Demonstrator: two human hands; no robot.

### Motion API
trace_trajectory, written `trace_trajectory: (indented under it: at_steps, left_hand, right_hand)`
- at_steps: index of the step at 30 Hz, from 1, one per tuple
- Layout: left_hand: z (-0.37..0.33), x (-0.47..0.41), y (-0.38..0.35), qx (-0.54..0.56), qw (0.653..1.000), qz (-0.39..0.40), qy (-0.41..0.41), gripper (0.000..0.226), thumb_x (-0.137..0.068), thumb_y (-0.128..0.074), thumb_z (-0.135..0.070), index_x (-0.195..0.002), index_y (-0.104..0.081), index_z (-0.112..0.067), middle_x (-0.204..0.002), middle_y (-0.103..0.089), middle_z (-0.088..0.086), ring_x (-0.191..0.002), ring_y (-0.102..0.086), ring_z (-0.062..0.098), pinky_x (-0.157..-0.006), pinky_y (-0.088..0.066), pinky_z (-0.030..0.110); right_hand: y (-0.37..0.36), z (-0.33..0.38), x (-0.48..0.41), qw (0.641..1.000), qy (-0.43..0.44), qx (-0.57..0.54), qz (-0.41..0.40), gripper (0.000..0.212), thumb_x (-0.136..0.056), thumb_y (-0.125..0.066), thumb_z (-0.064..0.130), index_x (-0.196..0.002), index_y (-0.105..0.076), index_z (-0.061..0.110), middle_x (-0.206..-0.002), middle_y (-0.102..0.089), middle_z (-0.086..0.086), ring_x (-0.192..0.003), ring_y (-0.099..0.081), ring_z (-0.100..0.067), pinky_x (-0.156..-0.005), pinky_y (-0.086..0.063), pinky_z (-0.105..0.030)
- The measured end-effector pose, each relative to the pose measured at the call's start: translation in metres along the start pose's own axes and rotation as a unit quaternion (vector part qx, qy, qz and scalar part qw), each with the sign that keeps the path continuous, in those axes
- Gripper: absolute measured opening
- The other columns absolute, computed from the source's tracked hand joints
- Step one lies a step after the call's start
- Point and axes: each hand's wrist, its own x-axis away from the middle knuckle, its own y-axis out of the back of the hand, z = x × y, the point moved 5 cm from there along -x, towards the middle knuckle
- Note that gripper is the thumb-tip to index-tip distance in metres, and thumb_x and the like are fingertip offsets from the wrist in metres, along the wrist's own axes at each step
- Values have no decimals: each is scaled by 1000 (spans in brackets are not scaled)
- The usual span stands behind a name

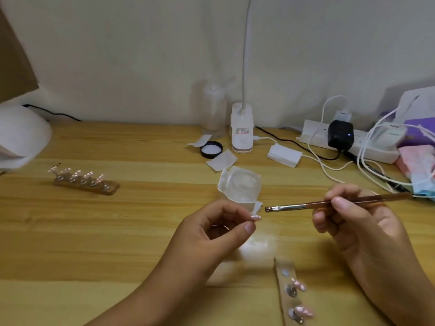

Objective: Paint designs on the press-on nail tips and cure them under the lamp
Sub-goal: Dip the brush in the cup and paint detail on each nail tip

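1. L hand, near centre: thumb & fingers pinch a pink nail tip over the table.
2. R hand grips a brush pen-style. Bristles point left, just beside the nail tip, not touching.
3. Stand w/ two painted tips, near, between the wrists.
4. 2nd stand w/ tips, far left; white lamp at left edge.

left hand and right hand, both bare
behind each hand an uncovered forearm runs to the lower edge of the view. the thumbnail at the front of each hand is short, rounded and plain, trimmed close to the tip.
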Motion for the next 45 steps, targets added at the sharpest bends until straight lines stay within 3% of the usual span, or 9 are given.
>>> trace_trajectory:
  at_steps: [9,14,21,25,28,31,35,41,45]
  left_hand:
    - [-2,3,0,-7,1000,4,9,21,-67,-74,-44,-83,-74,-30,-91,-69,9,-77,-58,6,-68,-45,13]
    - [-3,2,-1,5,1000,-1,17,7,-73,-75,-27,-79,-75,-28,-77,-66,-8,-72,-56,1,-66,-44,10]
    - [-5,2,-2,9,1000,5,18,5,-73,-73,-26,-77,-74,-29,-77,-68,-10,-71,-57,1,-65,-44,9]
    - [-4,3,-2,7,1000,6,20,5,-73,-74,-26,-77,-74,-29,-82,-71,-2,-76,-59,2,-68,-45,10]
    - [-5,3,-3,7,1000,14,18,6,-74,-75,-28,-80,-74,-29,-83,-72,-8,-76,-59,2,-68,-45,10]
    - [-4,3,-3,0,1000,19,20,7,-76,-74,-29,-82,-74,-29,-84,-72,-12,-77,-59,3,-68,-45,9]
    - [-2,4,-3,-15,999,24,25,20,-69,-70,-45,-85,-75,-34,-86,-70,-3,-78,-55,10,-69,-44,14]
    - [-2,4,-5,-23,998,42,31,18,-71,-68,-44,-85,-74,-34,-86,-69,-7,-79,-54,13,-69,-44,15]
    - [-4,6,-6,-26,998,47,30,18,-70,-68,-45,-83,-74,-34,-91,-69,5,-79,-52,16,-68,-43,15]
  right_hand:
    - [-5,3,3,1000,-2,8,11,16,-81,-59,18,-74,-70,27,-65,-64,-3,-62,-63,-13,-60,-53,-19]
    - [-6,2,4,999,-15,24,18,11,-79,-61,19,-77,-70,26,-67,-66,-7,-65,-63,-16,-63,-54,-21]
    - [-10,4,4,998,-8,53,15,13,-78,-61,21,-75,-71,29,-68,-67,-11,-65,-63,-17,-65,-54,-21]
    - [-8,4,4,998,7,66,5,6,-79,-69,24,-78,-71,30,-71,-68,-7,-67,-64,-15,-67,-54,-20]
    - [-4,3,3,998,11,60,-8,12,-79,-61,24,-79,-72,29,-72,-69,-3,-68,-65,-13,-67,-54,-19]
    - [-3,6,3,999,12,26,-15,6,-78,-70,33,-80,-74,29,-72,-69,3,-66,-65,-10,-64,-54,-18]
    - [-5,5,3,1000,-10,12,-2,39,-59,-86,56,-81,-74,26,-71,-68,-1,-65,-65,-14,-64,-55,-21]
    - [-6,4,3,1000,-12,12,14,41,-59,-86,57,-82,-73,25,-70,-68,-6,-66,-66,-17,-64,-55,-21]
    - [-10,3,3,999,-17,15,29,39,-60,-86,56,-79,-71,25,-67,-67,-6,-64,-65,-17,-62,-55,-22]
